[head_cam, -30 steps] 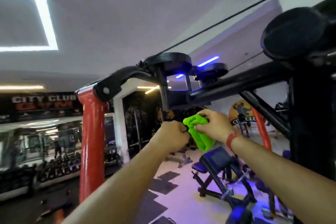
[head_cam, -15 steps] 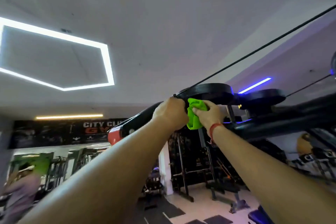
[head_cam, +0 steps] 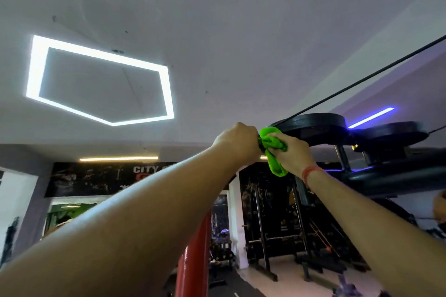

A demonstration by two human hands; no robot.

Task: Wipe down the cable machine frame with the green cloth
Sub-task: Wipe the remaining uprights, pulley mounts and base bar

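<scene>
L hand [head_cam: 237, 140]: raised overhead at frame centre, fingers curled into a fist, touching the cloth's 9 o'clock edge; what's inside the fist can't be told.
R hand [head_cam: 293, 152]: just beside L hand at its 3 o'clock, fingers wrapped round the cloth, bunching it tight.
Green cloth [head_cam: 274, 149]: crumpled betw. both hands, upper part against the pulley's 9 o'clock rim, a tail hanging toward 6 o'clock under the R hand.
Cable machine frame [head_cam: 398, 179]: black top beam running from the hands toward 3–4 o'clock, mostly below and behind R forearm.
Near pulley [head_cam: 313, 125]: black disc, edge-on, at 3 o'clock of the cloth, touching it.
Far pulley [head_cam: 398, 131]: second black disc, further toward 3 o'clock, beside the first.
Cable [head_cam: 362, 82]: thin black line leaving near pulley toward 2 o'clock, out of shot at R edge.
Red upright [head_cam: 193, 253]: at 6 o'clock of the hands, partly hidden by L forearm.
Wristband [head_cam: 310, 172]: red, on R wrist.
Hexagon light [head_cam: 101, 79]: white outline on ceiling, 10 o'clock of the hands.
Blue strip light [head_cam: 371, 117]: above far pulley, 2 o'clock of R hand.
Wall sign [head_cam: 147, 169]: "CITY" legible, rest blocked by L arm.
Background rack [head_cam: 277, 224]: dark, blurred, 5 o'clock of the hands.
</scene>
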